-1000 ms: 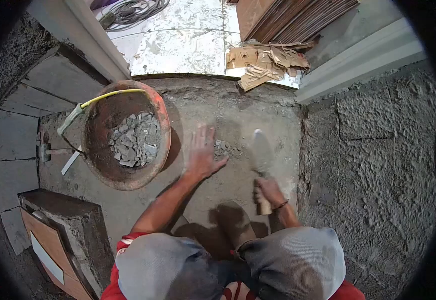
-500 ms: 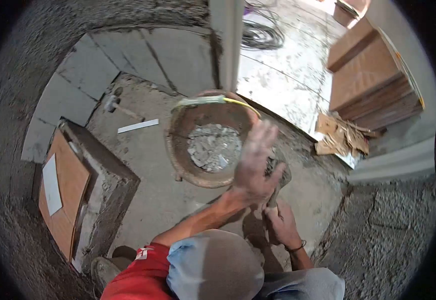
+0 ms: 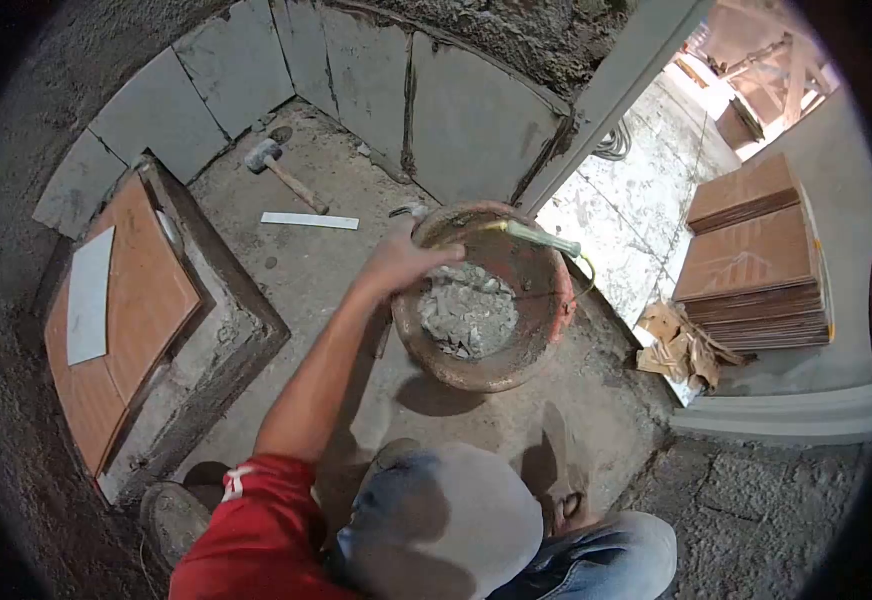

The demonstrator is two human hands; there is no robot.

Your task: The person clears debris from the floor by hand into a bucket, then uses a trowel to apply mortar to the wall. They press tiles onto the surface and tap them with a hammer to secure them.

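A round, mortar-stained bucket [image 3: 414,345] stands on the floor in front of me, its rim leaning a little. Grey broken rubble [image 3: 468,312] lies in its bottom. My left hand [image 3: 403,262] is closed over the bucket's left rim, the fingers reaching to the inside. The bucket's handle [image 3: 544,238], a pale green grip on yellow wire, hangs over the far right rim. Only a small part of my right hand [image 3: 568,508] shows, low beside my right knee; its fingers are mostly hidden, and I cannot tell what it holds.
A mallet [image 3: 286,178] and a white strip [image 3: 309,220] lie left of the bucket. Brown tiles [image 3: 141,300] rest on a raised concrete block at left. Stacked tile boxes [image 3: 751,265] and torn cardboard [image 3: 678,345] sit right, by the doorway. Light tiles [image 3: 476,110] line the wall.
My left hand has gone from an open hand at the bucket's right side to gripping its left rim. My right hand, earlier around a tool's handle, has drawn back toward my knee. The view has shifted.
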